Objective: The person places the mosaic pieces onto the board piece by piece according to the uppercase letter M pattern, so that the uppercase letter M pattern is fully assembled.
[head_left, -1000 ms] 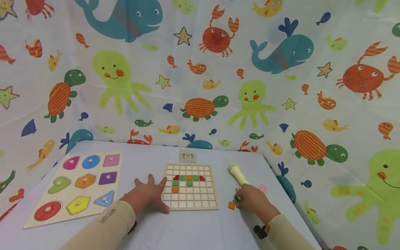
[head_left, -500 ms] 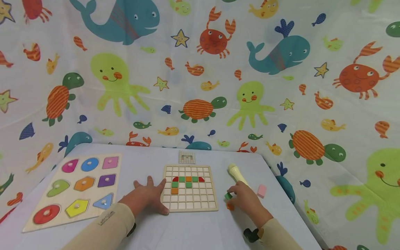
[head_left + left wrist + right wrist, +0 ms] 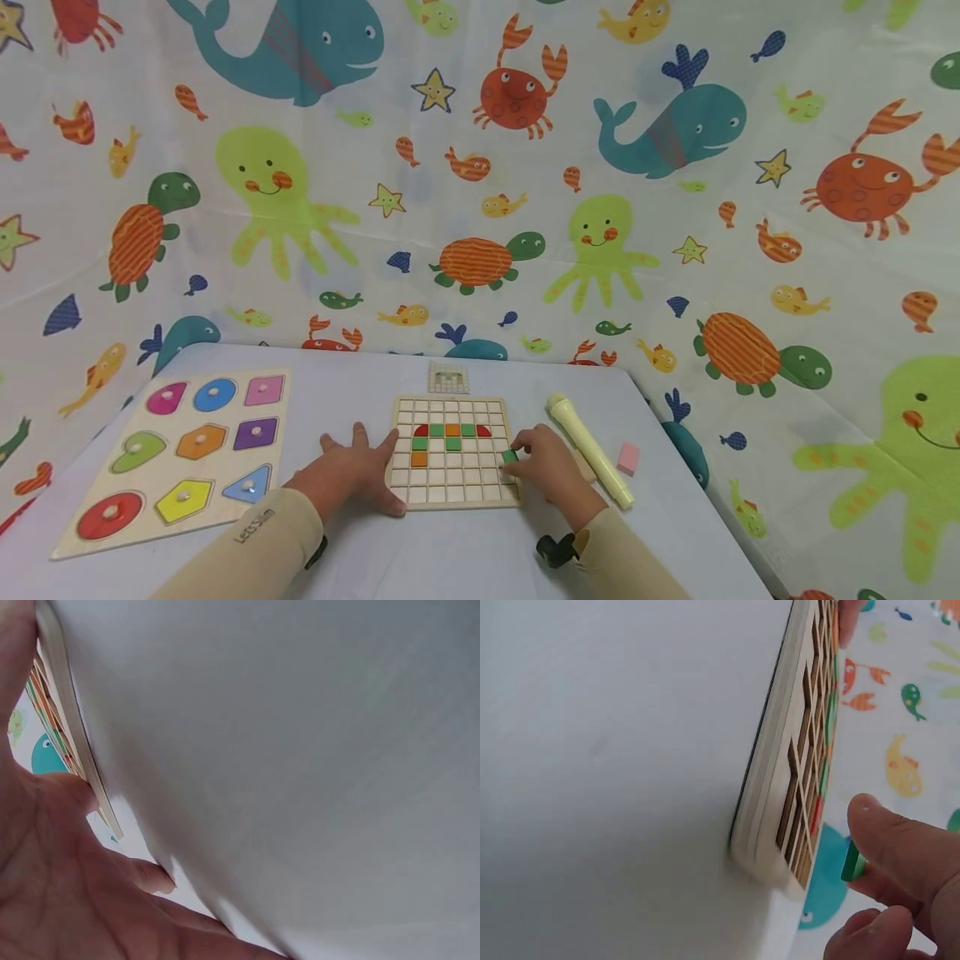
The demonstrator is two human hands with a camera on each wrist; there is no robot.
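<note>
A wooden grid board [image 3: 465,492] lies in the middle of the table, with red, green and orange tiles in some of its squares. My left hand [image 3: 354,477] has its fingers spread, the thumb and index finger at the board's left edge. In the left wrist view, fingers [image 3: 71,791] touch the board's side [image 3: 71,712]. Over the board's right edge, my right hand [image 3: 557,473] pinches a green square tile [image 3: 510,457] between thumb and finger. The right wrist view shows this green tile [image 3: 852,862] held apart from the board [image 3: 769,802].
A small pattern card [image 3: 448,377] lies behind the board. To the right are a pale yellow tube-like stick [image 3: 592,450] and a pink block [image 3: 628,458]. A knobbed shape puzzle [image 3: 180,450] covers the table's left side. A sea-animal cloth [image 3: 480,167] hangs behind.
My right hand has picked up the green tile beside the yellow stick and carried it left to the board's right edge. My left hand has stayed in place.
</note>
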